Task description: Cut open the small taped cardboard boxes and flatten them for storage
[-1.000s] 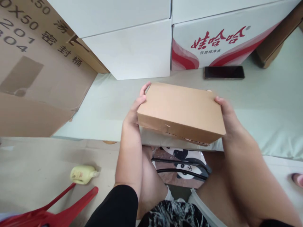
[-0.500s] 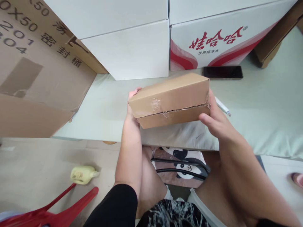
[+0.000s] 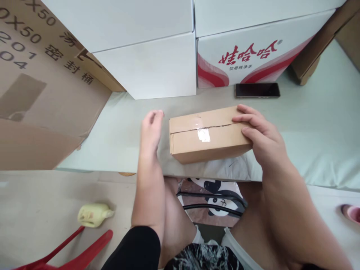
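Observation:
A small brown cardboard box (image 3: pixel 208 137) stands tilted on the pale green cloth surface. Its taped seam faces up toward me, with a shiny strip of clear tape near the middle. My right hand (image 3: pixel 263 137) grips the box's right end, fingers over the top edge and thumb on the seam side. To the left of the box, apart from it, my left hand (image 3: pixel 152 129) is raised with loosely bent fingers and nothing in it; it is slightly blurred.
Behind the box are stacked white cartons (image 3: pixel 152 71) and a red-printed carton (image 3: pixel 247 62), with a black phone (image 3: pixel 257 90) before them. A large brown carton (image 3: pixel 42 97) stands left. Below, a yellow bottle (image 3: pixel 94 215) lies on the floor near red plastic legs (image 3: pixel 87 249).
My left hand has let go of the box and moved left. The box has come down and turned, so its seam faces upward. My right hand has shifted its grip over the right end.

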A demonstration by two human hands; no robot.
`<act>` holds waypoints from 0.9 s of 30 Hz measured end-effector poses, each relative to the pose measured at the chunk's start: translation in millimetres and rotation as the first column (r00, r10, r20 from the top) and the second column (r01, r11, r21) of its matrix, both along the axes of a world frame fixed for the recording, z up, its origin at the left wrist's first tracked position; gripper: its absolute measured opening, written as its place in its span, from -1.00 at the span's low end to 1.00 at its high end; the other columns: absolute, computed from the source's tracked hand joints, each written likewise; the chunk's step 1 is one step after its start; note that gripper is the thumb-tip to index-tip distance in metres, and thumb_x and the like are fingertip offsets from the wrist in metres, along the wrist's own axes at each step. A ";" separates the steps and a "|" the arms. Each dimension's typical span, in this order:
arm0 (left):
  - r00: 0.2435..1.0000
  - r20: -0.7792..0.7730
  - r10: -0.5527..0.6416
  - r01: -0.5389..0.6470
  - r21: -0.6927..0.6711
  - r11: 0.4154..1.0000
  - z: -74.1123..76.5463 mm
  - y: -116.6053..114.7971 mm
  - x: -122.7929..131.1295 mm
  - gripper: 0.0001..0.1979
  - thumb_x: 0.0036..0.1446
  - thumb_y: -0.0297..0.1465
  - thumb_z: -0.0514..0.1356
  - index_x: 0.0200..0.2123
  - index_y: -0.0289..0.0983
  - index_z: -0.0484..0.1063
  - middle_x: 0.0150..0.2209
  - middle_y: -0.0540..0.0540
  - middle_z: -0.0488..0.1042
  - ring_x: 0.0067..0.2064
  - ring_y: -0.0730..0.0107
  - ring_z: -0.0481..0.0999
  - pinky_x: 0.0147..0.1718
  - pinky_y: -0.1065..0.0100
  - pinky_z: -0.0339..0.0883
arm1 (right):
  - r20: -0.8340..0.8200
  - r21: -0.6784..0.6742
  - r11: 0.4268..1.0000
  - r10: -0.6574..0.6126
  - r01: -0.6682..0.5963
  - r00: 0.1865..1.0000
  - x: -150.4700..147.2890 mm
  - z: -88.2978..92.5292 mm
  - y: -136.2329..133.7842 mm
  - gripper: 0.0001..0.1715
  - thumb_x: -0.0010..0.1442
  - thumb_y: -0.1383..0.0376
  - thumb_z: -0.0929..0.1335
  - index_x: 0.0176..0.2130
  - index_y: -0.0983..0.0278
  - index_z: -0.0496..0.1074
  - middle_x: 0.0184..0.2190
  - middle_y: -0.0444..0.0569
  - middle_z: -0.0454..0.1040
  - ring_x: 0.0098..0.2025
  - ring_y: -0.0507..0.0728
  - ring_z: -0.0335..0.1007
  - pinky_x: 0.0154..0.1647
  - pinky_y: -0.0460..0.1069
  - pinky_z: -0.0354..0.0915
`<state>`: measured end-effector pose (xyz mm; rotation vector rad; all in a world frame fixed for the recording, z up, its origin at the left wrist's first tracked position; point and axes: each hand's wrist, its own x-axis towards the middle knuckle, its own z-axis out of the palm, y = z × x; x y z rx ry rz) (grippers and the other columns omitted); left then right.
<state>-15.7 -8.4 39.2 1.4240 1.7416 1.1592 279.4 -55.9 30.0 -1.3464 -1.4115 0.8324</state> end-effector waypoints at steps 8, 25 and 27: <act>0.704 -0.425 -0.569 0.617 -0.031 0.786 47.9 -33.3 35.0 -0.76 0.25 -0.19 0.22 -0.10 -0.14 0.55 0.19 -0.13 0.50 0.24 0.06 0.46 0.33 -0.04 0.20 | -0.025 0.038 0.994 -0.100 0.101 0.995 16.9 -16.8 7.2 -0.62 0.27 0.17 0.17 -0.21 0.16 0.54 0.17 0.00 0.51 0.26 0.27 0.40 0.30 0.25 0.29; 0.676 -0.459 -0.577 0.597 -0.118 0.793 45.3 -34.6 43.7 -0.72 0.17 -0.24 0.27 -0.05 -0.13 0.50 0.23 -0.09 0.46 0.30 0.07 0.37 0.36 -0.01 0.07 | 0.211 -0.180 0.840 -0.476 0.512 0.854 47.3 -6.3 26.4 -0.78 0.00 0.15 0.29 -0.31 0.15 0.23 -0.49 -0.18 0.25 -0.51 0.06 0.22 -0.36 0.08 0.30; 0.673 -0.463 -0.577 0.600 -0.114 0.792 45.5 -36.4 46.1 -0.72 0.16 -0.26 0.29 -0.06 -0.14 0.49 0.21 -0.09 0.46 0.29 0.09 0.38 0.36 0.00 0.07 | -0.156 -0.007 0.843 -0.533 0.538 0.832 35.6 22.0 14.2 -0.64 -0.16 0.13 0.33 -0.32 0.12 0.16 -0.47 -0.23 0.20 -0.55 0.02 0.17 -0.45 0.06 0.31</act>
